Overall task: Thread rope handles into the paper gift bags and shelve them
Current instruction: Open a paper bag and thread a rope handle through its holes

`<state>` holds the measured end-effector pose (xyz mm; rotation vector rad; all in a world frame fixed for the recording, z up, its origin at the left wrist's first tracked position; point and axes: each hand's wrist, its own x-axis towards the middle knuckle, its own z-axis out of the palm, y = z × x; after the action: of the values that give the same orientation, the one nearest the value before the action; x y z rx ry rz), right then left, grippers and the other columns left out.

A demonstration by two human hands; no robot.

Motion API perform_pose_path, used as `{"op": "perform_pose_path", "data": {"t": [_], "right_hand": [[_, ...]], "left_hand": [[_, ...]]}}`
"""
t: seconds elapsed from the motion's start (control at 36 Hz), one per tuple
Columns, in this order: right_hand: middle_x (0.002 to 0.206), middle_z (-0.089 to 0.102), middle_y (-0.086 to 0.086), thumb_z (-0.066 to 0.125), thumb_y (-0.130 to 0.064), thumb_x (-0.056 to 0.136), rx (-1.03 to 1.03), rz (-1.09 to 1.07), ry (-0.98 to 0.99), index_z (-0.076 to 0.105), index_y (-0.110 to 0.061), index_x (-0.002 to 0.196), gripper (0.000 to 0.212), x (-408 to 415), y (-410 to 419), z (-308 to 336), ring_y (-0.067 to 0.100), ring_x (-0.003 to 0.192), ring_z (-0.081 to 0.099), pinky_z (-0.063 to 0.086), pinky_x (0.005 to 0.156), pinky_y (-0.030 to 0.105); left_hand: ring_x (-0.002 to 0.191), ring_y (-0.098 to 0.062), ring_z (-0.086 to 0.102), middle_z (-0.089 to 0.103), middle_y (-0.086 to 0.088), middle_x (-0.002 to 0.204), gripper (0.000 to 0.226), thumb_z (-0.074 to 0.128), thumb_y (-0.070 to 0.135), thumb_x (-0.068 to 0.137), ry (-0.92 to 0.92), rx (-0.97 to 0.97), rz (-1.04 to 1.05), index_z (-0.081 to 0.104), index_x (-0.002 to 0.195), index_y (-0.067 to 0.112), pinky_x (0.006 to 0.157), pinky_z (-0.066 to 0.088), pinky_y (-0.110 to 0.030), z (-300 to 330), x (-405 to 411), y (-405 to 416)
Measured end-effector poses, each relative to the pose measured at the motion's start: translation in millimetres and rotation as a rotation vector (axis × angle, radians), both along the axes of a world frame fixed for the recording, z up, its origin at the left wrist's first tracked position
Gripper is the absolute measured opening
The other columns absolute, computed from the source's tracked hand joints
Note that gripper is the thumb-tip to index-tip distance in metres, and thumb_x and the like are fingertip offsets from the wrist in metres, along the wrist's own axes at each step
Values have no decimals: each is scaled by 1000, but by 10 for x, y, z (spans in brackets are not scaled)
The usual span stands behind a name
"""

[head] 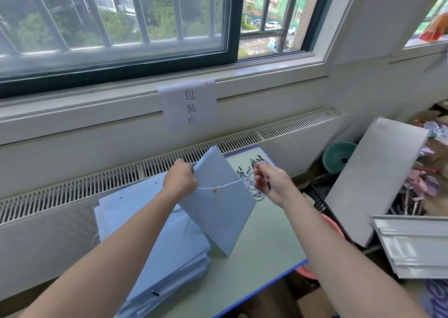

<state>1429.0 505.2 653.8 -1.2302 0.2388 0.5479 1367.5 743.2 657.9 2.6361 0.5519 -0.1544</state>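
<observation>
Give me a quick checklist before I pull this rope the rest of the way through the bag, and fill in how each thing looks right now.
1. Left hand grips the top edge of the blue gift bag: ok.
2. Right hand pinches the rope handle: ok.
3. Rope runs free across the bag's face between the hands, no snag showing: ok.
4. Rope passed through the bag's hole: cannot tell, the left hand hides it.
5. Spare ropes lie on the table beside the right hand: ok.
6. Stack of flat bags lies under the raised bag, within reach: ok.
</observation>
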Motion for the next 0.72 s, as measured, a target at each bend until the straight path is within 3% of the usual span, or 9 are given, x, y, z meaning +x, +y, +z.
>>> {"op": "perform_pose_path", "data": {"t": [0.08, 0.14, 0.25, 0.31, 0.39, 0.47, 0.56, 0.72], "right_hand": [[90, 65, 10, 44, -3, 102, 108, 45, -4, 59, 0, 112, 18, -11, 38, 41, 16, 72, 65, 58, 65, 25], [97, 64, 16, 41, 4, 100, 94, 84, -36, 54, 3, 119, 23, -20, 74, 60, 20, 79, 65, 59, 68, 25], [85, 62, 15, 47, 4, 98, -65, 148, -94, 52, -4, 115, 19, -45, 159, 97, 15, 59, 62, 55, 56, 21], [80, 61, 13, 51, 0, 99, -116, 158, -122, 53, -5, 109, 11, -48, 200, 90, 13, 55, 62, 54, 54, 20], [83, 62, 14, 52, -6, 100, -114, 163, -128, 55, 1, 103, 9, -63, 275, 79, 12, 60, 68, 56, 57, 20], [90, 66, 12, 47, -9, 102, -56, 181, -106, 57, 3, 109, 17, -105, 327, 96, 15, 75, 71, 59, 64, 24], [96, 69, 5, 53, -8, 99, -143, 250, -145, 60, -7, 113, 16, -130, 346, 111, 12, 77, 68, 53, 65, 24], [79, 63, 5, 61, -3, 93, -221, 171, -166, 60, -10, 92, 7, -136, 428, 91, 8, 62, 62, 53, 57, 19]], "left_hand": [[79, -25, 48, 46, -7, 101, 8, 51, 4, 86, -8, 9, -29, 55, 83, 9, 66, 40, -35, -16, -1, 9], [81, -24, 50, 50, -5, 103, 13, 50, 2, 84, 3, -13, -45, 55, 90, 12, 64, 40, -34, -9, -12, 5], [87, -22, 57, 63, 0, 111, 54, 50, 4, 81, 74, -83, -53, 49, 130, 27, 52, 37, -26, 52, -45, -18], [85, -20, 56, 62, 1, 108, 63, 51, 7, 81, 85, -89, -57, 43, 139, 29, 49, 33, -25, 69, -54, -30], [79, -17, 55, 59, 4, 95, 49, 52, 15, 84, 69, -76, -67, 51, 131, 27, 49, 33, -24, 73, -68, -31], [71, -18, 50, 61, -3, 91, 27, 52, 17, 84, 72, -66, -82, 60, 110, 15, 51, 31, -26, 77, -81, -45], [64, -18, 40, 47, -2, 73, 6, 51, 13, 83, 89, -58, -88, 46, 80, 12, 52, 27, -29, 86, -95, -91], [69, -22, 45, 50, -6, 79, 8, 46, 4, 80, 100, -201, -41, 43, 81, 12, 61, 33, -32, 75, -102, -143]]}}
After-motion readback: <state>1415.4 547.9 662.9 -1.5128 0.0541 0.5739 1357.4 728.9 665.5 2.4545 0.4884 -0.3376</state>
